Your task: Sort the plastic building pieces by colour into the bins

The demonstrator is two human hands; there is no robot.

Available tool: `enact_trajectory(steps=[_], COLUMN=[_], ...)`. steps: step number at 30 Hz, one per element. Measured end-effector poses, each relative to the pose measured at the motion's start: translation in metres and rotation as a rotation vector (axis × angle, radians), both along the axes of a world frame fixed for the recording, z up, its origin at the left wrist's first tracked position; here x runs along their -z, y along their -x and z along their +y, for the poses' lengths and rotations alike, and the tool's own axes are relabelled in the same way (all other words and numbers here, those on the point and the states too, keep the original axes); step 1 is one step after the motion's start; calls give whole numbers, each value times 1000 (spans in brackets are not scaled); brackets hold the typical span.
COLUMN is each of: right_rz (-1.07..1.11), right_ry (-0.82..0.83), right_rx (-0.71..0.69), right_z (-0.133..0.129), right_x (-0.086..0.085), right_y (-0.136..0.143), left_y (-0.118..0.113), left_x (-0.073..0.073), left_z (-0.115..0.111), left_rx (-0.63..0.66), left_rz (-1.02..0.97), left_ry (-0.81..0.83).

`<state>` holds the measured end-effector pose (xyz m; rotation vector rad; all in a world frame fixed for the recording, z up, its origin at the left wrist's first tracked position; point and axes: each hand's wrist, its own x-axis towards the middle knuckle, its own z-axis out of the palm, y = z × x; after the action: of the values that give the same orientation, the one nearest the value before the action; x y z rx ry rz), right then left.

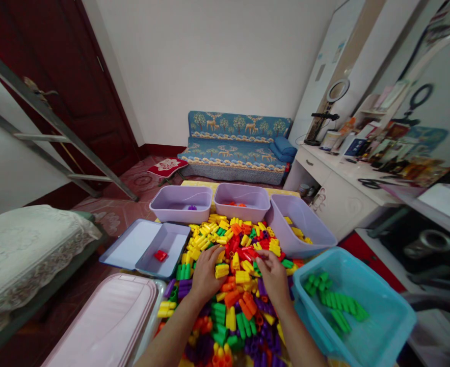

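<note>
A pile of bullet-shaped plastic building blocks [230, 298] in yellow, red, green, orange and purple spreads in front of me. My left hand [208, 272] is over the pile's middle, its fingers curled round a yellow block [221, 270]. To its right, my right hand [273, 272] has thumb and fingers pinched at the end of a red block [249, 253]. Red and yellow blocks lie between both hands. My fingers partly cover what they grip.
Lilac bins [181, 215] stand behind the pile, holding a few purple, orange or yellow blocks. A teal bin [385, 316] with green blocks is at right. At left are an opened grey-blue box [159, 267] with red blocks and a pink lid [106, 318].
</note>
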<state>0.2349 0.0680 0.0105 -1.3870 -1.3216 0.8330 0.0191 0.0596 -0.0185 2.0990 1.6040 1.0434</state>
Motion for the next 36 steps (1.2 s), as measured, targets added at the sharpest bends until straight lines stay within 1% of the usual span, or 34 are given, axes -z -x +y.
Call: enact_trajectory(steps=[8,12,14,17,20,22,24,28,36], right_rz=[98,158,148,2,-320,-543,-686,-776,-790], right_ry=[-2,-1,-3,-77,-179,-175,-160,-198,-218], right_rx=[48,54,47,-3,-159,-260,-293,-278,-267], right_z=[-14,-21,-23,-25,-26,-28,-29,-29,-28], right_x=[-6,-11,-14,-15,-9,-1,6,14,15], right_y=[10,14,17,25,36,43,47,47,45], left_y=[0,0,0,0,-1,-1,-1,-1,-1], left_x=[1,1,2,2,2,2,3,6,6], left_z=[0,0,0,1,1,2,2,2,2], left_rx=[4,4,0,-6,-6,-3,1,-3,-9], left_rz=[9,13,15,19,17,14,12,10,5], left_ry=[-6,-9,-13,-17,-25,-29,-29,-26,-8])
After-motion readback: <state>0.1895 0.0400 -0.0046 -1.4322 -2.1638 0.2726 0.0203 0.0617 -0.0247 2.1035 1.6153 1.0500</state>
